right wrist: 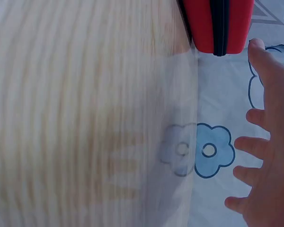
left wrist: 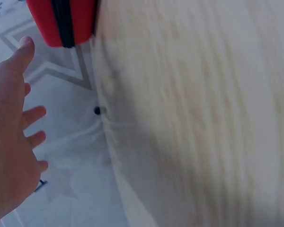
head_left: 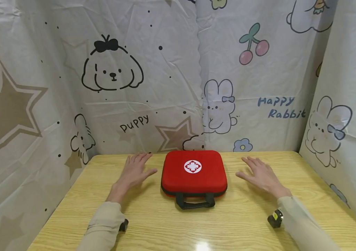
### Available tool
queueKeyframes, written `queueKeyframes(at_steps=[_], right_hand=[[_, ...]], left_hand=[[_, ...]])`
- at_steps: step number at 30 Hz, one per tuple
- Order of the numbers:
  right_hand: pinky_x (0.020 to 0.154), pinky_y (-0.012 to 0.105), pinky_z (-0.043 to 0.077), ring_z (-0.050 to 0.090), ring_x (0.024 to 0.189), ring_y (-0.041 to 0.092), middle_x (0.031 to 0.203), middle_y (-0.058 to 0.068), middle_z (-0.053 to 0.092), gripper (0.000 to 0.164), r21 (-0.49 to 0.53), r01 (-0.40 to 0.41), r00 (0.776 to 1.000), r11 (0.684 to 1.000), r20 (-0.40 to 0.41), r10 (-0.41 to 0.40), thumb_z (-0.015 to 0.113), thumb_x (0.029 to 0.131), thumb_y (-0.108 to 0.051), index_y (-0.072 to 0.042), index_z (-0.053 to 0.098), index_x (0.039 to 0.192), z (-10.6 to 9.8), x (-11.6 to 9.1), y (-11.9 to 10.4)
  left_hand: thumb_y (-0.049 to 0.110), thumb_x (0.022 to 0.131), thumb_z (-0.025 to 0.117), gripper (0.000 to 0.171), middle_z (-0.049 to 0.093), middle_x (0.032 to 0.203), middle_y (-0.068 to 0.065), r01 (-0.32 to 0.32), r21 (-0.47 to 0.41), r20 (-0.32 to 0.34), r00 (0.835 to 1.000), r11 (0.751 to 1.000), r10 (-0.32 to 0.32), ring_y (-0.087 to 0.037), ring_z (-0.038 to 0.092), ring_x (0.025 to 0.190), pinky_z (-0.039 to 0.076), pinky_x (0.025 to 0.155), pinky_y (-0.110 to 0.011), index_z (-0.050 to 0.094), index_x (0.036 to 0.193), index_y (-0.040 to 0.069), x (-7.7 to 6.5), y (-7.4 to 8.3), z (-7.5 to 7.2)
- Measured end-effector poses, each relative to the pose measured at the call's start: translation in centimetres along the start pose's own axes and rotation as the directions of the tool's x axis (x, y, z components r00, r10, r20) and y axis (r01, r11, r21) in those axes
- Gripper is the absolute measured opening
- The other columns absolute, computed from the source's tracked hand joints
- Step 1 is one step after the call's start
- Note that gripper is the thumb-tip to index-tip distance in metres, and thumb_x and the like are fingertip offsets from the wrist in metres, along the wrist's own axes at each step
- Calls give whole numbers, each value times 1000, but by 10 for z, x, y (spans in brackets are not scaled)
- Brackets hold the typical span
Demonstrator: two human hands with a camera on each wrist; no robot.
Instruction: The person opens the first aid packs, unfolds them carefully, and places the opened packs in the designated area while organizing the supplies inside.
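Observation:
A red first aid case (head_left: 193, 179) with a white cross emblem lies flat on the table, its black carry handle (head_left: 195, 205) toward the near side. My left hand (head_left: 135, 170) is to the left of the case, fingers spread, holding nothing and apart from it. On the other side my right hand (head_left: 261, 176) hovers likewise, fingers extended and empty. In the left wrist view, the case's end (left wrist: 64, 21) with its dark zipper band shows beyond the thumb. The right wrist view has the opposite end (right wrist: 220, 26) near the right thumb, with a gap between them.
The light wood table (head_left: 153, 226) ends at the back against a printed cloth curtain (head_left: 171, 69). More cloth hangs along the left (head_left: 11, 167) and right (head_left: 354, 69) sides. A dark device is strapped at each wrist.

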State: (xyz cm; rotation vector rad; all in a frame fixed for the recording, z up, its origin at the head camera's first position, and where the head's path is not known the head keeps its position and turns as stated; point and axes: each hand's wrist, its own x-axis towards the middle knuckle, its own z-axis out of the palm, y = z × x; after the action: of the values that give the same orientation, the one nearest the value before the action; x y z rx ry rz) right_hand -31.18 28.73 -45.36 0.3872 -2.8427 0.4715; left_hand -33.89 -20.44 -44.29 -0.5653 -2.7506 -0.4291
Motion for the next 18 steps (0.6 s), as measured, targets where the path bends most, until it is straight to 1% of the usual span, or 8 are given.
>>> queueKeyframes(at_steps=[4,6,8,11,14,17,18], right_hand=[[101,57,29,40,127,37,137,15,47,72,86,61,997,994,-55,-56,53,86,-60,-11,45,138,1,4,-6],[100,54,32,43,125,35,134,13,50,67,135,84,995,987,-71,-75,56,86,-56,-10,49,135,1,7,-10],[100,53,33,44,124,34,132,11,52,63,173,97,993,980,-78,-84,59,86,-53,-11,52,132,1,9,-14],[100,52,34,45,123,32,130,10,54,58,223,104,993,969,-71,-91,61,86,-49,-11,55,129,0,11,-21],[101,52,34,45,123,30,130,9,54,54,254,105,994,962,-56,-94,63,86,-47,-13,56,128,0,14,-28],[101,52,34,45,123,30,130,8,54,51,267,102,995,958,-35,-96,64,86,-43,-13,56,127,0,16,-34],[101,51,34,46,123,30,130,8,54,52,267,100,995,958,-29,-96,64,86,-44,-13,56,127,1,17,-36]], left_hand=[[52,88,57,59,51,133,-7,-79,-36,-58,995,996,77,-33,39,127,23,106,-54,51,134,17,7,13,-2],[50,88,57,54,54,129,-6,-113,-37,-68,992,993,111,-31,43,122,27,103,-52,54,130,17,10,20,-3],[50,88,57,51,56,126,-4,-139,-40,-64,989,989,137,-30,46,119,30,102,-51,57,128,17,14,28,-4],[51,88,57,51,58,123,-2,-167,-46,-42,985,985,166,-26,48,117,32,102,-48,59,125,17,18,39,-4],[51,87,58,49,58,124,0,-175,-45,-7,985,984,175,-23,48,118,32,103,-45,60,124,19,20,49,-3],[51,87,59,47,58,124,0,-174,-42,31,984,984,175,-21,48,118,33,103,-43,59,124,22,20,58,-1],[50,86,60,47,58,124,0,-182,-44,37,982,982,184,-21,49,118,33,102,-43,59,124,22,20,61,0]])
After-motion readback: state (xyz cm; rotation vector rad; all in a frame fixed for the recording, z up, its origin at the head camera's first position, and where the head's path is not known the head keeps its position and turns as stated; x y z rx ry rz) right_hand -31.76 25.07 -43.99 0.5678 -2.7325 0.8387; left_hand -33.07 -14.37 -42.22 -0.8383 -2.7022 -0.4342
